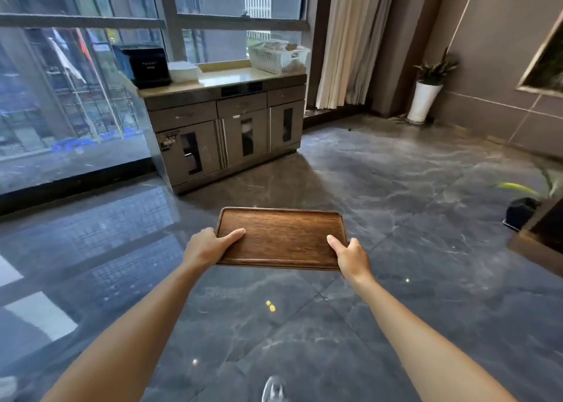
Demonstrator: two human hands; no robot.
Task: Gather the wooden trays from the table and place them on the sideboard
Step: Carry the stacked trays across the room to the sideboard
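- Wooden tray [281,238] is in both my hands, out in front of me over the grey marble floor [411,206], not on any surface.
- L hand [207,247] is clamped on the near-left corner: thumb on top, pointing in across the wood, other fingers under & out of sight.
- R hand [350,257] does the same on the near-right corner, thumb on top.
- Both grips sit on my side of the tray so the far edge leads, ready to slide onto a top w/o my fingers in the way, I reckon.
- Tray is about level w/ nothing on it. Thumbs on top stop it tipping away from me.
- Can't tell if it's one tray or a stack; only one rim shows.
- Sideboard [225,118] is ahead of the grip and a bit left, well apart, against the window.
- Beyond my L hand, its top holds a black box [149,66] and a white stack; beyond my R hand sits a white basket [278,55]. Bare counter between them looks like the spot to aim for.
- Carrying step, I'd say; tray not set down yet.
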